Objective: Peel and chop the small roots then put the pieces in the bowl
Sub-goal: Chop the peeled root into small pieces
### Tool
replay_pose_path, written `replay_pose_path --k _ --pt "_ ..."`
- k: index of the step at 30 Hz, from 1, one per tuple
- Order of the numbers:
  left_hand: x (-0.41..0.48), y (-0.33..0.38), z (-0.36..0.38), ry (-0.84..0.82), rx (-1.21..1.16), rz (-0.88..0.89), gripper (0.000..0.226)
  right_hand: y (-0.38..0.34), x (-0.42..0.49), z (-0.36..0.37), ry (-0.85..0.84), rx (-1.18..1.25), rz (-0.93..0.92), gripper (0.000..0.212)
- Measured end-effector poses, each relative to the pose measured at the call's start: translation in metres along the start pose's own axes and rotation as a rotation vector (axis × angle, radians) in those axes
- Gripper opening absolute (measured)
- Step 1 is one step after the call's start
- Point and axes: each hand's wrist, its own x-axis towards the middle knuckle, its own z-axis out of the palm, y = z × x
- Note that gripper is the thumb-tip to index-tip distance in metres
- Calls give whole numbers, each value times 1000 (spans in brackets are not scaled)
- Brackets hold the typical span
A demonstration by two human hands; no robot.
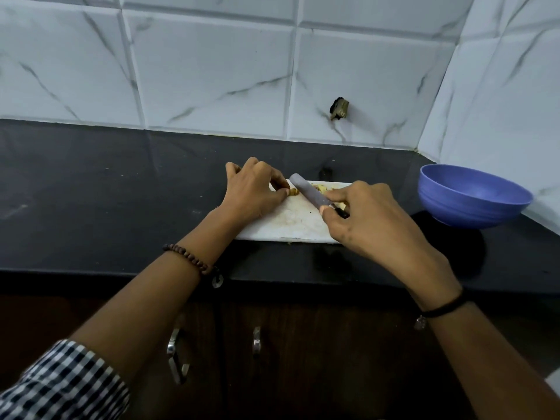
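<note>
A white cutting board (pixel 291 221) lies on the black counter. My left hand (pixel 253 189) pinches a small brownish root (pixel 293 192) against the board's far left part. My right hand (pixel 366 219) grips a knife (pixel 309 192) by its dark handle, and the grey blade points away to the left, its edge resting beside the root. Pale chopped pieces (pixel 322 187) lie on the board's far edge behind the blade. A blue bowl (pixel 472 197) stands on the counter to the right of the board; its inside is hidden from here.
The black counter (pixel 106 192) runs left and right under a white marbled tile wall, which turns a corner behind the bowl. A dark hole (pixel 339 108) marks one tile. Dark cabinet doors with metal handles (pixel 177 353) sit below the counter edge.
</note>
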Motion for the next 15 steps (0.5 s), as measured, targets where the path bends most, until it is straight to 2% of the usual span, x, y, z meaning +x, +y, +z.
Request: replay_pose_path --k 15 --pt "1 -1 2 18 11 15 14 -13 -1 2 -40 -149 -16 27"
